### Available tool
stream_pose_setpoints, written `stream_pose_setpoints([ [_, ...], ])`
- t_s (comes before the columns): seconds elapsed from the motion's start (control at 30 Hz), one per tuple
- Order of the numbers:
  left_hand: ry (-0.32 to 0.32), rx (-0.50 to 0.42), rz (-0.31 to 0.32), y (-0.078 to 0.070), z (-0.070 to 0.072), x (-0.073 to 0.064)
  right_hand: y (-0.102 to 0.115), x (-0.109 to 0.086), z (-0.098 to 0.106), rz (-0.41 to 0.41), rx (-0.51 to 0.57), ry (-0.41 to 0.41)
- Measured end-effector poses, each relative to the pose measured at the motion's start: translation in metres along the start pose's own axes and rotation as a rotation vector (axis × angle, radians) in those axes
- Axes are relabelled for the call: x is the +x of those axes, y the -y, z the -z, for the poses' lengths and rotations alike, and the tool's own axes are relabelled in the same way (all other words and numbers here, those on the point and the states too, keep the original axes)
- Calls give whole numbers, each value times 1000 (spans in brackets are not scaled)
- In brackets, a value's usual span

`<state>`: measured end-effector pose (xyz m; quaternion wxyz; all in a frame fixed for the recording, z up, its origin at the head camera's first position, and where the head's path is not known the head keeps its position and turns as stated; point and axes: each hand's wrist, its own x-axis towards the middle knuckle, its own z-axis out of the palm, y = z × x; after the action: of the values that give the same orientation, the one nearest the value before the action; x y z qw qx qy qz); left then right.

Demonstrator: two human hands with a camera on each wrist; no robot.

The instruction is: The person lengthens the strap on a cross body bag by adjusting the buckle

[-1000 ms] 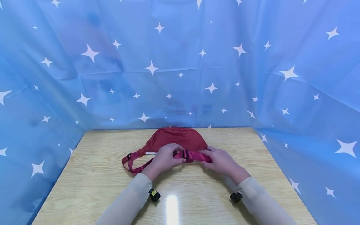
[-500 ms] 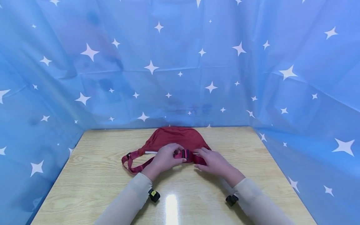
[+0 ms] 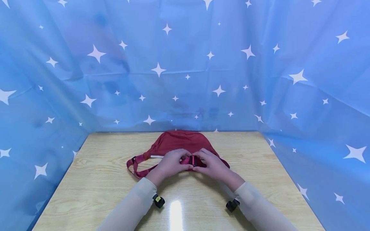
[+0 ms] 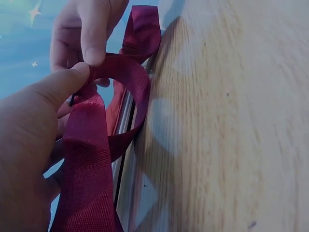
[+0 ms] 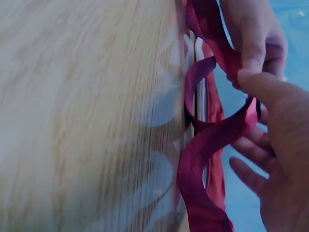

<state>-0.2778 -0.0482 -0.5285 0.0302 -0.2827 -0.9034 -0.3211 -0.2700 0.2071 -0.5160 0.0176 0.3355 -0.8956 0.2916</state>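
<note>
A dark red waist bag (image 3: 185, 141) lies on the table, its strap (image 3: 143, 173) looping out to the left. Just in front of it, my left hand (image 3: 172, 161) pinches the strap beside a black slide buckle (image 3: 193, 160). My right hand (image 3: 212, 164) pinches at the buckle's other side, with thumb and fingers close to the left fingertips. Seen from the left wrist, a flat length of webbing (image 4: 87, 159) runs to the pinched spot and a curved loop hangs beside it. In the right wrist view the webbing (image 5: 198, 169) bends in curves below the thumb. Fingers mostly hide the buckle in both wrist views.
The light wood table (image 3: 101, 189) reaches to a blue curtain (image 3: 185, 64) with white stars at the back and sides. A second black adjuster (image 3: 133, 159) sits on the strap at left. Pale zipper trim (image 3: 156, 157) shows along the bag's front.
My right hand has moved left along the strap to the buckle, meeting the left fingertips. The strap stretch between them has shortened and bunched. My left hand stays nearly in place.
</note>
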Motion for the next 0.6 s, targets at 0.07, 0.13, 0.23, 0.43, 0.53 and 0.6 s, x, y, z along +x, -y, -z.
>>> stream_pose_setpoints([
  [0.07, 12, -6, 2, -1, 0, 0, -1, -2, 1, -6, 50, 4],
  [0.13, 24, -26, 4, 0, 0, 0, -1, -3, 1, -9, 99, 1],
  [0.23, 43, -50, 20, 2, 1, -2, -1, -4, 1, -12, 135, -17],
  [0.43, 63, 19, 39, 1, 6, -11, 1, -5, 4, -7, 135, -65],
  [0.53, 53, 68, 39, 1, 9, -15, 2, -4, 4, -7, 137, -78],
  [0.6, 41, 83, 38, 3, 10, -17, 1, -4, 4, -9, 137, -81],
])
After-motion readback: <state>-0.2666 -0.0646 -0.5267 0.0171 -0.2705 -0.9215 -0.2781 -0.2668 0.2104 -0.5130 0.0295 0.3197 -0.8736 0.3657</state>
